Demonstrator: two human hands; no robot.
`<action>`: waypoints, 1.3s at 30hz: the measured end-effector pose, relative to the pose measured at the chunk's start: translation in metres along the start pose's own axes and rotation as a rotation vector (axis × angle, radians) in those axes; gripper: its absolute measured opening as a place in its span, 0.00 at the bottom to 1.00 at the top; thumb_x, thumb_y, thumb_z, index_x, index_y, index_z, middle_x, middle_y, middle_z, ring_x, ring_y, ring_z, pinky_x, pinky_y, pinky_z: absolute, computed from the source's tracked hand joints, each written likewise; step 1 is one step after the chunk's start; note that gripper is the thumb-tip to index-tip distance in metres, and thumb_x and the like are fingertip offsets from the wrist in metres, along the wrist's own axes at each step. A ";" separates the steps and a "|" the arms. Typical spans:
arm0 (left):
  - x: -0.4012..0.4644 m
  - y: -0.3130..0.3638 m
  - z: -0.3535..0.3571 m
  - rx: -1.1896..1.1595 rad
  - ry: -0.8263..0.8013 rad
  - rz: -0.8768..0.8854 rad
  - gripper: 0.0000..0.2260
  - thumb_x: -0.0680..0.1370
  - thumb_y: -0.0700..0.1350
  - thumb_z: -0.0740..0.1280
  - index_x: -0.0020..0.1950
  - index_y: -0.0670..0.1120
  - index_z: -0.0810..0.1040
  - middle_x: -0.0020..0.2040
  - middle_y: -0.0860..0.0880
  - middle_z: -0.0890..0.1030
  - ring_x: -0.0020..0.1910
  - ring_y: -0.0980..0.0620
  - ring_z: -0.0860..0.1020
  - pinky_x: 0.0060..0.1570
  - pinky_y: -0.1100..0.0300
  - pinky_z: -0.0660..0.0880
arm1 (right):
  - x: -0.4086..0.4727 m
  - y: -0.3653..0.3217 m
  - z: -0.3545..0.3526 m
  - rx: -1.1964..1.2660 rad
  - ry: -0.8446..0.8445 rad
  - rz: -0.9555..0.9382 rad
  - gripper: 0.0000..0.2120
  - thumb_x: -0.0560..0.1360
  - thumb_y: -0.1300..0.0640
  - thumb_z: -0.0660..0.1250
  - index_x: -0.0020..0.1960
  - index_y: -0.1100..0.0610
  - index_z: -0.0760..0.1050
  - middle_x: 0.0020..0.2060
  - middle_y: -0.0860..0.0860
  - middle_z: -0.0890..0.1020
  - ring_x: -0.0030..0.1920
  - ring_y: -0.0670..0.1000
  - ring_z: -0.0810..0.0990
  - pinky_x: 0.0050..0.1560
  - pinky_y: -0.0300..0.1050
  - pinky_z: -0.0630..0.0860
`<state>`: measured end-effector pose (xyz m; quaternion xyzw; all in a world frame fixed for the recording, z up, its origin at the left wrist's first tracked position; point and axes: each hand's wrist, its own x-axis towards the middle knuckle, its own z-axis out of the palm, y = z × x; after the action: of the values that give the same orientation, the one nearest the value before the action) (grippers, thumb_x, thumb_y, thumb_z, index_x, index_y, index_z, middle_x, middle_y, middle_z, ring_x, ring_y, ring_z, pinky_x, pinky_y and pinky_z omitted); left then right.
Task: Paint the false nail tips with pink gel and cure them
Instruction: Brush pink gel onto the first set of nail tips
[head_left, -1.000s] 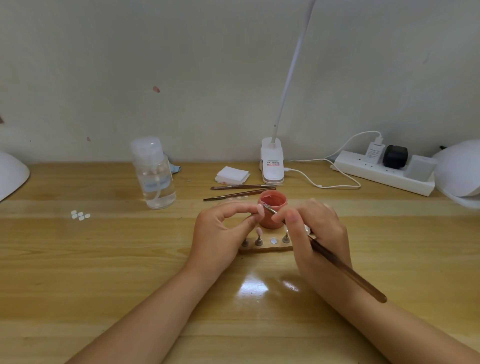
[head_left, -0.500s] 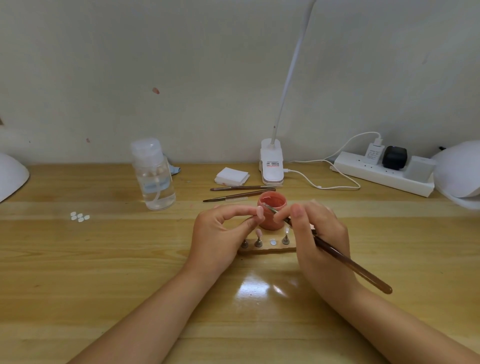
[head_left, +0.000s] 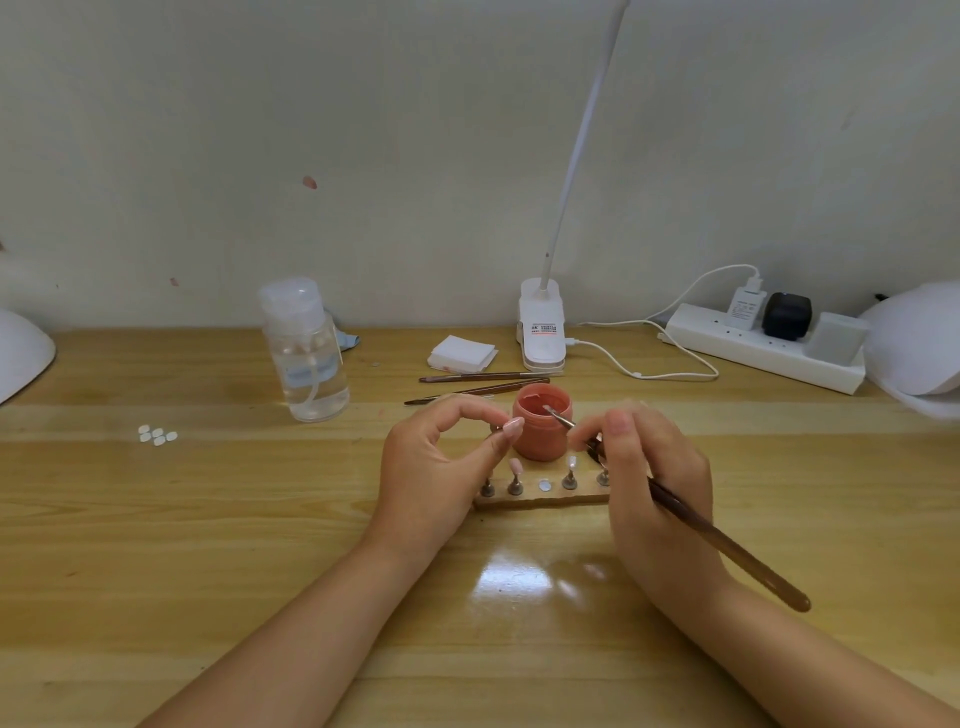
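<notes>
Step in hand: reloading the brush w/ pink gel, as I judge it. My right hand (head_left: 649, 467) pinches the gel brush (head_left: 727, 551) near the ferrule, fingers curled round it pen-style; bristle end sits inside the mouth of the open pink gel pot (head_left: 543, 428), handle trailing back toward the table's (head_left: 156, 545) front-right.

My left hand (head_left: 441, 462) holds thumb & forefinger pressed together on a small peg w/ a nail tip (head_left: 511, 426) on it, just left of the pot, nearly touching its wall. Tip looks pinkish already; can't tell how fully coated.

Wooden stand (head_left: 540, 496) lies just in front of the pot, mid-table. On it: a pink tip (head_left: 515, 465) on its peg, a pale tip (head_left: 571, 461) on another, one bare socket between them, pegs at both ends partly hidden by my hands.

Loose spare tips (head_left: 156, 435) sit well apart toward the left edge. White cure lamp (head_left: 914, 348) at the far-right corner; another white dome (head_left: 21, 353) at the left edge.

Next, prob.: lift brush out, wipe excess on the pot rim, carry it the short way to the held tip, stroke base to end. Needs a light load & steady left pinch, else gel floods the peg. Curing not yet started, so task is early-to-mid.
</notes>
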<state>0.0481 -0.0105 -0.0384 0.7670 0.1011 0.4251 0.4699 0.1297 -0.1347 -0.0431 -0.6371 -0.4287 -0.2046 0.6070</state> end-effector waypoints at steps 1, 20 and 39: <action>0.000 0.000 0.000 0.010 0.000 -0.005 0.06 0.68 0.42 0.73 0.36 0.52 0.79 0.37 0.62 0.81 0.41 0.65 0.78 0.45 0.76 0.69 | 0.001 0.000 0.001 -0.011 -0.003 -0.014 0.16 0.77 0.54 0.53 0.37 0.54 0.75 0.32 0.42 0.76 0.36 0.44 0.75 0.39 0.51 0.73; 0.000 0.000 -0.001 0.031 0.013 -0.002 0.07 0.67 0.38 0.74 0.36 0.49 0.81 0.37 0.52 0.81 0.41 0.58 0.78 0.47 0.67 0.72 | -0.002 0.004 0.003 -0.099 -0.058 -0.134 0.19 0.78 0.52 0.53 0.36 0.55 0.77 0.32 0.42 0.78 0.36 0.42 0.75 0.44 0.46 0.69; 0.000 0.001 -0.001 0.068 0.011 0.002 0.09 0.67 0.37 0.74 0.36 0.51 0.79 0.37 0.54 0.80 0.41 0.60 0.77 0.46 0.68 0.72 | -0.001 0.003 0.002 -0.096 -0.103 -0.191 0.21 0.79 0.52 0.54 0.33 0.55 0.77 0.31 0.37 0.75 0.33 0.39 0.74 0.42 0.44 0.68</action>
<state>0.0472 -0.0105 -0.0370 0.7803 0.1171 0.4260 0.4427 0.1304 -0.1325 -0.0463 -0.6314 -0.5077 -0.2488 0.5306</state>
